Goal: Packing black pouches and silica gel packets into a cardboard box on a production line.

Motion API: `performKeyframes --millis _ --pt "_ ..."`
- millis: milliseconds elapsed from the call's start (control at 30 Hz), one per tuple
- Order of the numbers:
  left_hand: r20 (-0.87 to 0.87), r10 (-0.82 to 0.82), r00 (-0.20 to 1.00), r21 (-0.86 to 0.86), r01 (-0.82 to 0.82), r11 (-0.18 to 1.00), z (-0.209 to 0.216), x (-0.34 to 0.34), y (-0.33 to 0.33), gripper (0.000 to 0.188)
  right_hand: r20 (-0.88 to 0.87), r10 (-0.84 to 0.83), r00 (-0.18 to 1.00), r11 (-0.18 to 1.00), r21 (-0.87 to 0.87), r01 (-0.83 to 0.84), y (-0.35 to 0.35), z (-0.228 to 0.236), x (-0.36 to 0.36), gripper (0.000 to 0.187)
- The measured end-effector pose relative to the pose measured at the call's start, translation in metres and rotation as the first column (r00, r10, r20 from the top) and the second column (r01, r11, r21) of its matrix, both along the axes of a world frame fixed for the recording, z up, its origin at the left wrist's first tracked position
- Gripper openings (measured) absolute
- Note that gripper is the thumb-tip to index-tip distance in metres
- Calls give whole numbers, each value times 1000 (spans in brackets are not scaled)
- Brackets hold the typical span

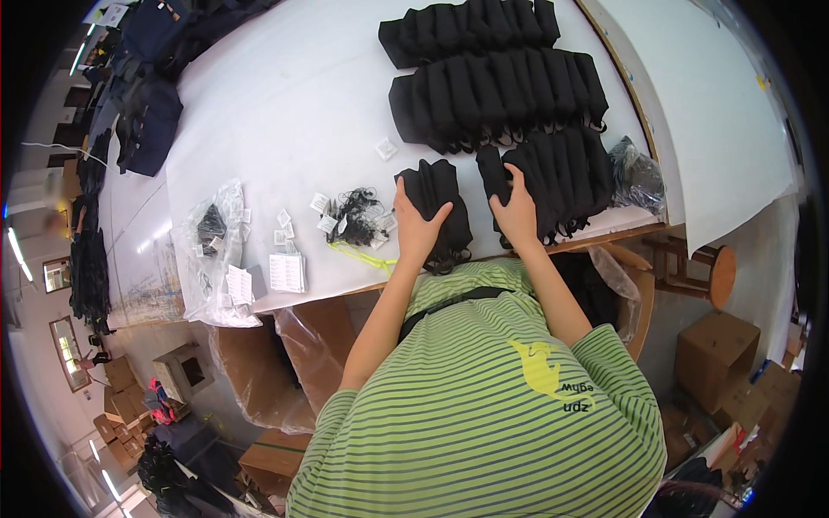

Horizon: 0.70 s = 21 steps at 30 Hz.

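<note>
Several black pouches (451,186) lie against the left grip (420,229).

The widest free stretch of the counter (276,112) ran from its middle toward the far left. Between my hands, left (419,226) and right (516,211), a narrow gap led in from the near edge until the rows of black fabric pieces (501,91) blocked it. Leftward along that edge, tangled black cords (358,217), white cards (287,273) and a clear plastic bag (216,281) obstructed any low sweep.
</note>
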State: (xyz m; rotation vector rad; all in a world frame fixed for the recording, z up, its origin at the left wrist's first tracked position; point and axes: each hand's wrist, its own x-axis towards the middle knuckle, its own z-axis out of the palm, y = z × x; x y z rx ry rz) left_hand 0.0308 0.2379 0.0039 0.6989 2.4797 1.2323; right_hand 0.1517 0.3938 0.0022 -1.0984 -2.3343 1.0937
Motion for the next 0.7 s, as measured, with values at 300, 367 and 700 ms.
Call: performKeyframes --millis 300,367,700 --pt "56 23 998 21 -24 999 4 0 -1 103 -267 -268 926 522 -848 -93 15 -8 -7 51" --pt "61 -8 998 38 6 999 6 3 8 103 -230 -113 967 728 -682 -76 16 -65 -4 51" --pt "35 6 999 42 -7 999 1 2 3 103 -314 2 949 689 -687 -229 -22 -45 1 58"
